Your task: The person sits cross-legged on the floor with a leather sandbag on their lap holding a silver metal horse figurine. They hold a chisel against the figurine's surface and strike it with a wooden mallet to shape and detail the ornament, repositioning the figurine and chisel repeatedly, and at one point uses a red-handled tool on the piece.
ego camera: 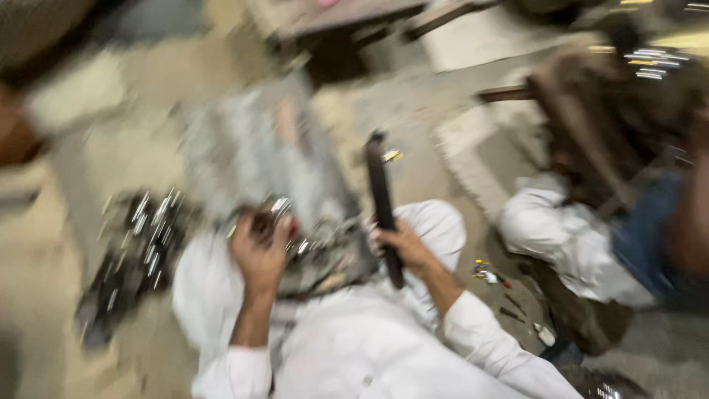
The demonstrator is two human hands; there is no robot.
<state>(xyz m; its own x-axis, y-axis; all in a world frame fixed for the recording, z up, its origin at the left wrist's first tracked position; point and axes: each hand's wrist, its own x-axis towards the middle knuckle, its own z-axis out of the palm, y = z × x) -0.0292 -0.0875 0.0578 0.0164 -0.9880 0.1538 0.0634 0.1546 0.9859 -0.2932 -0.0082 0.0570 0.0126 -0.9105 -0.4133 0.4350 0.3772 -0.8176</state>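
Engine block (273, 170) rests tilted against the lap, left hand (260, 247) gripping its near edge to steady it, right hand (402, 247) clamped on a dark bar (382, 199).

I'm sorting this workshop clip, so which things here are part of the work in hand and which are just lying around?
In hand:
left hand on grey metal machine part
right hand gripping long dark bar

Lying about:
shiny metal pieces on floor
small tools
wooden bench

Motion blur smeared the grey metal assembly (273, 185); left of it, the dark pile of shiny parts (133, 251) was perhaps sockets. A neighbouring person (591, 229) was cut off right of it.
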